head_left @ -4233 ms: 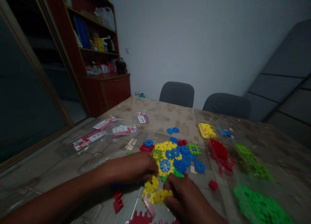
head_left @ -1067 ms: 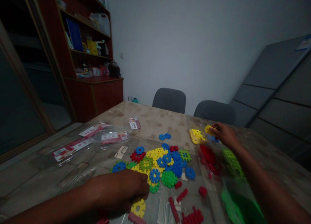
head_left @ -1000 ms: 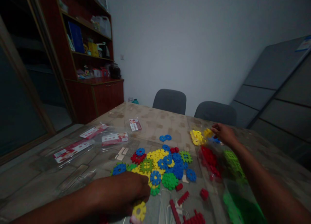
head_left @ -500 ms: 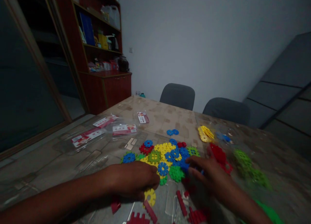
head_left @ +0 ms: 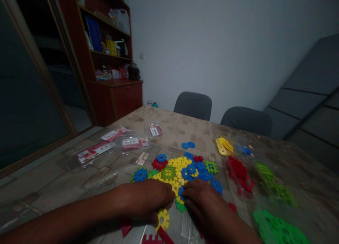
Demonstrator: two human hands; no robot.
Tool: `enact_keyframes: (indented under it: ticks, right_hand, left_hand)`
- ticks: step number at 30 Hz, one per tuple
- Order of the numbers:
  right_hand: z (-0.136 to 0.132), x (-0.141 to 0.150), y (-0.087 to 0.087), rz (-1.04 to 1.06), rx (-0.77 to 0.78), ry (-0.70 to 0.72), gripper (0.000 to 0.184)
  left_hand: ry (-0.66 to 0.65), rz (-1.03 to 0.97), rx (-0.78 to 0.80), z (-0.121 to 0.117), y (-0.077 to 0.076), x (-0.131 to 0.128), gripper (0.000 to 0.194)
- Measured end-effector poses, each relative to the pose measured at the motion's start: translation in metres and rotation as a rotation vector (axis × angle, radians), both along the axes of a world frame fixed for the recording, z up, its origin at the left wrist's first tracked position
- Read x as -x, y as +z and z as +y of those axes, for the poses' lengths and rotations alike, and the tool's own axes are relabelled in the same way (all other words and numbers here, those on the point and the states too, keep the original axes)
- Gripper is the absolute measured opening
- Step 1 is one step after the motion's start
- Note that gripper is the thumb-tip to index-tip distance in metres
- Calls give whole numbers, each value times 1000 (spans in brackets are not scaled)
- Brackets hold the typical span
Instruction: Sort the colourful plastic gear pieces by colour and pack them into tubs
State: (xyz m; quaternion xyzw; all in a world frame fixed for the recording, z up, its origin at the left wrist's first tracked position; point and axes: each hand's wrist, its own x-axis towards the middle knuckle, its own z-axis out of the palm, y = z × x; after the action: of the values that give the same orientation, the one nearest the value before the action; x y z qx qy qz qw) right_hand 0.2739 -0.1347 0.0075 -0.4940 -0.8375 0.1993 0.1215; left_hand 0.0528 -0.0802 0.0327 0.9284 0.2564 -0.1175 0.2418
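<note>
A heap of flat plastic interlocking pieces (head_left: 185, 166), yellow, blue, green and red, lies on the table in front of me. My left hand (head_left: 145, 200) rests palm down at the heap's near edge, fingers curled, over a yellow gear-shaped piece (head_left: 163, 219); whether it grips that piece is hidden. My right hand (head_left: 202, 201) lies right beside it, fingers bent down onto the blue and yellow pieces at the near edge. What the fingers hold, if anything, is covered.
Sorted piles lie to the right: yellow (head_left: 224, 146), red (head_left: 239, 173), green (head_left: 280, 228). Red pieces (head_left: 152, 238) lie near the table's front edge. Clear packets with labels (head_left: 134, 142) lie left. Two grey chairs (head_left: 193, 104) stand behind the table; a wooden cabinet (head_left: 113, 95) is at left.
My right hand came back from the far yellow pile to the near edge of the heap beside my left hand. The left hand stayed put.
</note>
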Motion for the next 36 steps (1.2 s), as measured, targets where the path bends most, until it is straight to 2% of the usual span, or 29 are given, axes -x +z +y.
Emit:
enact_keyframes:
  ticks: [3, 8, 13, 18, 20, 27, 31, 36]
  right_hand:
    - [1, -4, 5, -4, 20, -61, 22]
    - [9, -6, 3, 35, -68, -104, 26]
    - [18, -1, -3, -39, -62, -134, 44]
    - [17, -1, 2, -2, -26, -132, 25]
    - [22, -2, 3, -13, -41, -143, 24]
    - [72, 5, -5, -93, -91, -119, 20]
    - [90, 11, -2, -153, -40, -85, 12]
    - [89, 7, 6, -173, 42, -25, 28]
  left_hand:
    - [28, -16, 36, 2, 1, 1, 32]
    - [105, -108, 70, 13, 8, 2, 23]
    - [127, -200, -54, 24, 8, 4, 16]
    - [196, -61, -169, 32, 3, 10, 9]
    - [229, -26, -183, 34, 4, 12, 9]
    - [217, -89, -154, 37, 13, 19, 6]
    - [189, -159, -112, 35, 6, 12, 13]
    - [181, -188, -116, 34, -12, -1, 21]
